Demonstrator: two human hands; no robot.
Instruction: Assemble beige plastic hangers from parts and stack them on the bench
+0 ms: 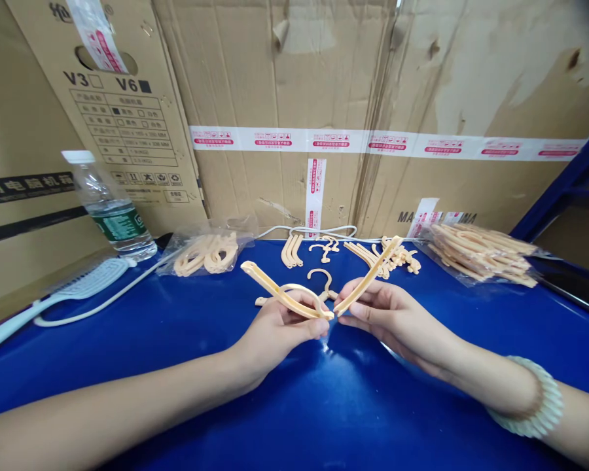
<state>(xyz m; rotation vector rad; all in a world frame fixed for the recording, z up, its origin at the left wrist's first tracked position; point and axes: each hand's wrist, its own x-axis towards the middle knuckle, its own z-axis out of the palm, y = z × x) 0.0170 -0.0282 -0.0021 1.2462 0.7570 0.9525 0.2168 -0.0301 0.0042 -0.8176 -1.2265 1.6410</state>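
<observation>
Head view, from the left: a pale hairbrush [86,281] and a water bottle [110,209] stand on the blue table [177,353]. Beside them lies a clear bag [206,254] of cream plastic hanger parts, seemingly unused.

At the centre, the left hand [279,330] is closed in a narrow pinch on one hanger arm [265,281], which slants up to the left with a curved strip along it. The right hand [392,317] pinches a second arm [368,278], slanting up to the right. The inner ends of the two arms almost touch between the fingertips. I cannot tell whether they have locked, so the joining looks only half done.

Just behind the hands a hook [324,280] lies loose on the table, not fitted to anything. Further back are more loose parts [392,256], and at the right a fuller bag [481,255]. No finished hanger shows anywhere, so most of the pile looks unassembled.
</observation>
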